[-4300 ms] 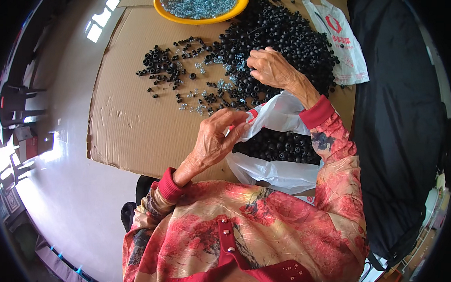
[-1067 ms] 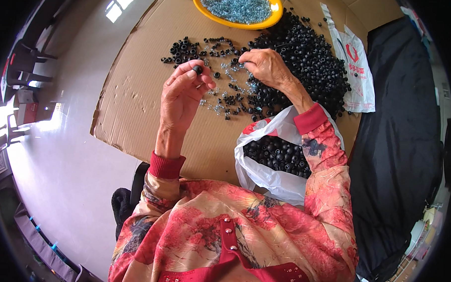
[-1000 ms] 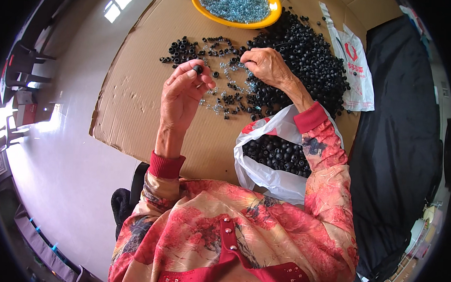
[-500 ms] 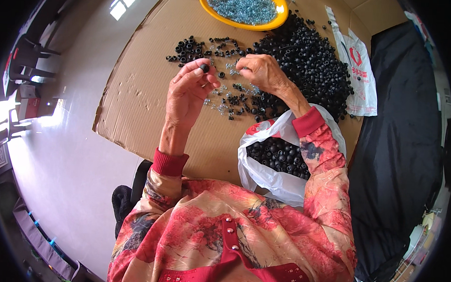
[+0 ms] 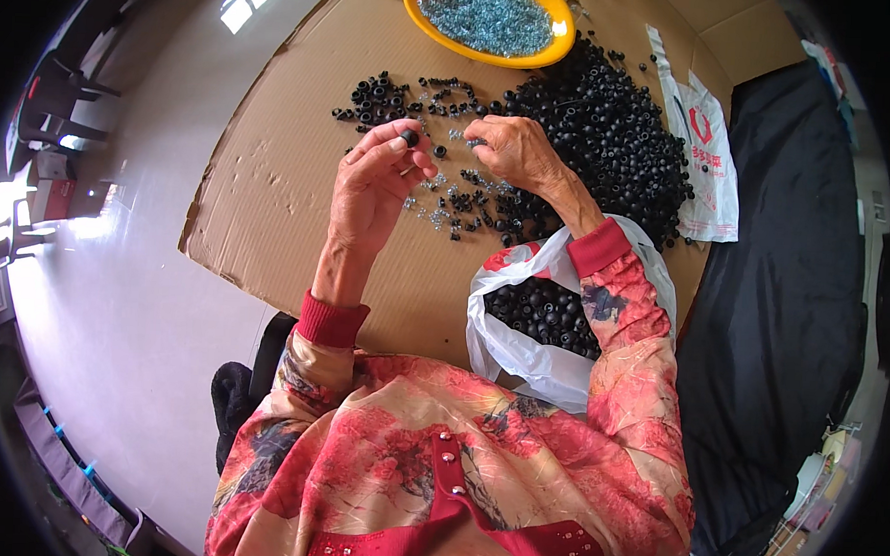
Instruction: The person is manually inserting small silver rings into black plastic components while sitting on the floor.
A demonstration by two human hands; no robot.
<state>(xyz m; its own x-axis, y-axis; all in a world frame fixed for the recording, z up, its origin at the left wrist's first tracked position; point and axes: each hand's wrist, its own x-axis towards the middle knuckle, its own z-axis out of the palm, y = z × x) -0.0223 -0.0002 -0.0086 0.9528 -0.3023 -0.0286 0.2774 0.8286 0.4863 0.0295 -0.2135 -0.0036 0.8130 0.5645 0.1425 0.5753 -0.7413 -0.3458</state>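
Between the thumb and forefinger of my left hand sits a small round black cap. My right hand is closed in a pinch just to the right, its fingertips over the loose parts; what they hold, if anything, is too small to make out. A large heap of round black caps lies beyond and right of that hand. Small black pieces and clear springs are scattered below the two hands. Another cluster of black parts lies just beyond my left hand.
A yellow bowl of bluish springs stands at the far edge. In front of my right forearm is an open white plastic bag filled with black caps. A flattened white bag lies right of the heap, on the cardboard sheet.
Both hands keep nearly the same pose, the left still pinching the black cap. The whole view has shifted slightly.
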